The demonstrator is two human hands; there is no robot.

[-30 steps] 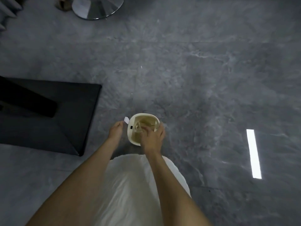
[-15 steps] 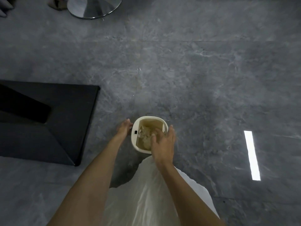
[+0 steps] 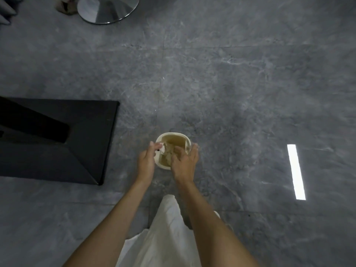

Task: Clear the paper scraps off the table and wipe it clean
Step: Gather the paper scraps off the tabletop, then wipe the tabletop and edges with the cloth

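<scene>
A small white bin (image 3: 174,134) stands on the grey floor below me, with crumpled brownish paper scraps (image 3: 169,153) inside it. My left hand (image 3: 146,163) is at the bin's left rim and pinches a small white paper scrap (image 3: 162,149) over the opening. Over the bin's right side my right hand (image 3: 185,164) has its fingers spread, the fingertips reaching down onto the scraps. The near part of the bin is hidden behind both hands.
A black table base (image 3: 57,141) sits on the floor to the left. A chrome round pedestal base (image 3: 107,8) is at the top left. A bright light strip (image 3: 296,171) reflects off the grey marble floor at right. My white garment (image 3: 169,237) hangs below the arms.
My left hand has moved from outside the bin's left wall to over its rim, bringing the white scrap. The right hand has stayed over the bin, fingers spread wider.
</scene>
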